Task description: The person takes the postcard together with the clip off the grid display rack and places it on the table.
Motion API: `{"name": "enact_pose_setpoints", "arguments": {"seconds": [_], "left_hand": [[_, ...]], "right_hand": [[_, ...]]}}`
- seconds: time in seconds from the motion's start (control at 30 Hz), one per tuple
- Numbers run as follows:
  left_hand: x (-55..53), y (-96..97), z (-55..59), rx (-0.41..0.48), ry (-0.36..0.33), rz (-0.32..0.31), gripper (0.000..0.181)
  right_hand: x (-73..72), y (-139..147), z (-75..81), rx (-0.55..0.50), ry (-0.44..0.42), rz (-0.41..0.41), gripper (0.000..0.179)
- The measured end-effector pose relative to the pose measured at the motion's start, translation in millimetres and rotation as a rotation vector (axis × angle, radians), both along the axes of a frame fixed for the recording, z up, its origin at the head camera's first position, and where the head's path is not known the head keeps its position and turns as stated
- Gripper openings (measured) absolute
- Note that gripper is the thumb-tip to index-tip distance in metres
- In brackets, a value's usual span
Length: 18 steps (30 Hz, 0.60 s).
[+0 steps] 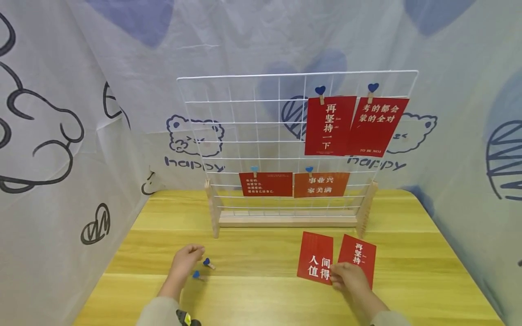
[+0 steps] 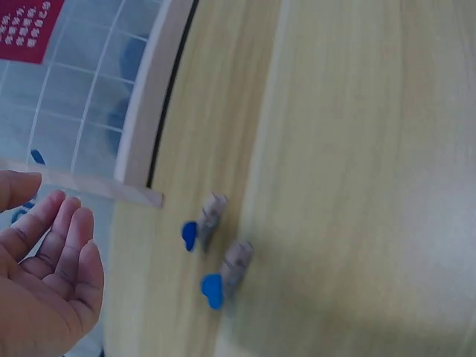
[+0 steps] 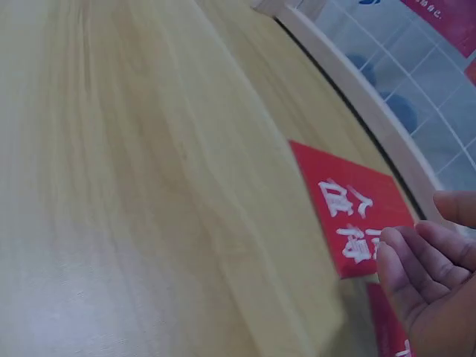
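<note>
in front of the rack (image 1: 285, 221), towards its right end, a red card (image 1: 315, 249) lies with its long axis pointing rackward. the right hand (image 1: 350, 277), loose-fingered and pinching nothing, is nearer, at its right edge. the slack, empty left hand (image 1: 186, 261) has two clips (image 2: 236, 264) just to its right.

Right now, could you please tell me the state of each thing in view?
Grid rack: upright
Four rack cards: clipped on
Four rack clips: gripping cards
Two table clips: lying loose
Two table cards: lying unclipped
Left hand: relaxed, empty
Right hand: fingers relaxed, thumb apart
</note>
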<state>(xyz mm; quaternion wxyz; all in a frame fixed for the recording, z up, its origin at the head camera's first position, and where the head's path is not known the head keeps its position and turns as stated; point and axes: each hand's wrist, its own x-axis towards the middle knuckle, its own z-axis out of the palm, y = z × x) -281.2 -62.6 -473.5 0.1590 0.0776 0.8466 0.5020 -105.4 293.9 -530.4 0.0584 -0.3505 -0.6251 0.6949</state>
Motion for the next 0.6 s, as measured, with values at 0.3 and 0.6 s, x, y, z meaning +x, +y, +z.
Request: {"name": "enact_pose_setpoints", "arguments": {"seconds": [0.3,0.6], "left_hand": [[-5.0,27.7,29.5,0.046,0.059,-0.067,0.031],[-4.3,53.4,69.3,0.106,0.114,-0.141,0.029]], "right_hand": [[-20.7,41,-15.4,0.116,0.190,0.105,0.034],[-24.0,39,42.6,0.122,0.305,0.151,0.039]]}}
